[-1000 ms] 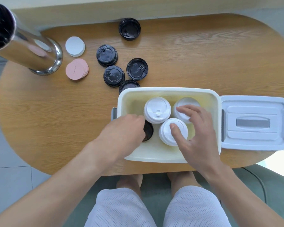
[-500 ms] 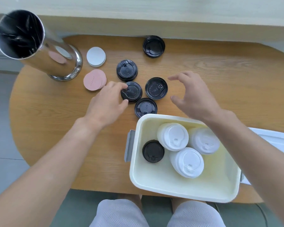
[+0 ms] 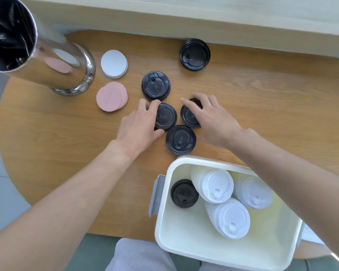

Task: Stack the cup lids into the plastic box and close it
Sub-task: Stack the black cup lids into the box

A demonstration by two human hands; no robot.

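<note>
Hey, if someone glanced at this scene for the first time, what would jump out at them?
Both hands meet mid-table on a cluster of black cup lids: the left hand grips one, and the right hand covers another. Nearer the person, the open plastic box holds three white lid stacks and one black lid. A shiny metal cylinder looms at far left.

Glossy plastic lids (image 3: 180, 140), wood-grain table (image 3: 262, 98)
</note>
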